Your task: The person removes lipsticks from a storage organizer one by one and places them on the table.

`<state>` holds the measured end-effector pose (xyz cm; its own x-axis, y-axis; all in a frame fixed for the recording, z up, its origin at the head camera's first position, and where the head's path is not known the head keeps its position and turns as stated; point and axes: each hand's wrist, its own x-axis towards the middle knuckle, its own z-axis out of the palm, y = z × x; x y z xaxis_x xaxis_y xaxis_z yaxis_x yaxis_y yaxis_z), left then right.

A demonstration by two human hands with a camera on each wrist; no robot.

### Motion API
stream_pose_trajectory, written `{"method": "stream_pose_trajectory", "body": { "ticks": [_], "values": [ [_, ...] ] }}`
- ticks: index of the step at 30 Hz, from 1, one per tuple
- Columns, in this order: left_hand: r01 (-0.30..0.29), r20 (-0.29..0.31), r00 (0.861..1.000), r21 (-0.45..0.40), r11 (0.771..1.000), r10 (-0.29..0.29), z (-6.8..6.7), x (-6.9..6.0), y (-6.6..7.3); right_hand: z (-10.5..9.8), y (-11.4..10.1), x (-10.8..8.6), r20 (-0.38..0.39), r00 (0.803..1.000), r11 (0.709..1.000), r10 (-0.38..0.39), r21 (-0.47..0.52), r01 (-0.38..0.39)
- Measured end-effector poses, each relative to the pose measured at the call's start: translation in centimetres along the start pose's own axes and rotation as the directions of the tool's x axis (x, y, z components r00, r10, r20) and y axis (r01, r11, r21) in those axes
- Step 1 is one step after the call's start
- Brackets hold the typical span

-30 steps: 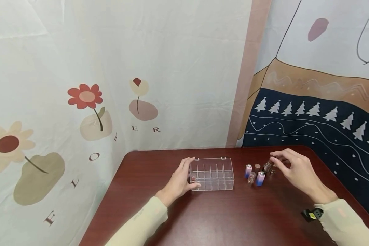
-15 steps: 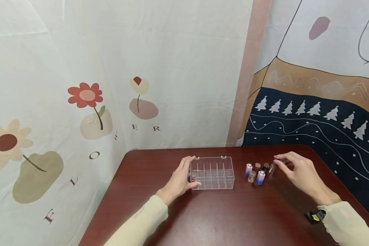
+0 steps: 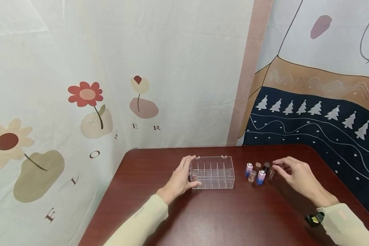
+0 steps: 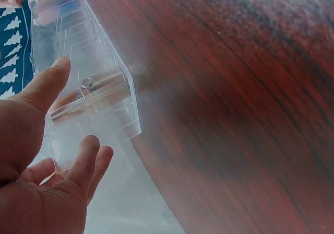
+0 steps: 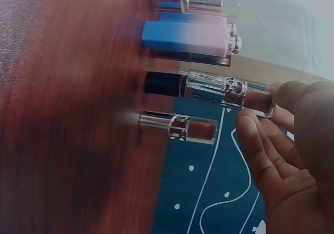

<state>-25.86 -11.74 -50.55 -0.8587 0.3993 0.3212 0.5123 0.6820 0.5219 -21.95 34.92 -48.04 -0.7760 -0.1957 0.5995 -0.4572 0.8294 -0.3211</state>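
Observation:
My left hand (image 3: pixel 177 176) holds the left end of a clear divided box (image 3: pixel 218 172), fingers at its back corner and thumb along the front. A clear lipstick tube (image 4: pixel 104 93) is inside, in the leftmost compartment. At the right, my right hand (image 3: pixel 299 176) pinches the clear top of a lipstick (image 5: pixel 209 90) with a black base and silver band, between thumb and fingertips. A shorter lipstick (image 5: pixel 177 127) with a brown and clear body stands beside it, apart from the fingers. In the head view the hand partly hides this area.
Left of the right hand stand a pink-and-blue lipstick (image 3: pixel 261 177), a second pink-and-blue one (image 3: pixel 249 169), a small clear tube (image 3: pixel 251 176) and a brown-topped tube (image 3: pixel 257 166). All stand on the dark red table (image 3: pixel 221 218), with patterned cloth (image 3: pixel 295 136) behind.
My right hand has shifted slightly right, then down, over the past second. The tube under its fingers was tilted before and now stands lower and straighter. My left hand and the box stay put.

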Motion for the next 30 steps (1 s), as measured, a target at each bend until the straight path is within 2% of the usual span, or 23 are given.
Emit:
{"method": "stream_pose_trajectory", "body": {
  "ticks": [16, 30],
  "values": [
    [0.014, 0.013, 1.0, -0.031, 0.999, -0.014, -0.1, -0.1, 0.1, 1.4, -0.1, -0.6, 0.11, 0.994, 0.999, 0.024, 0.019, -0.027],
    [0.013, 0.014, 1.0, -0.023, 1.0, -0.012, -0.1, -0.1, 0.1, 1.9, 0.2, -0.9, 0.148, 0.988, 0.999, 0.041, 0.007, -0.043]
  ]
}}
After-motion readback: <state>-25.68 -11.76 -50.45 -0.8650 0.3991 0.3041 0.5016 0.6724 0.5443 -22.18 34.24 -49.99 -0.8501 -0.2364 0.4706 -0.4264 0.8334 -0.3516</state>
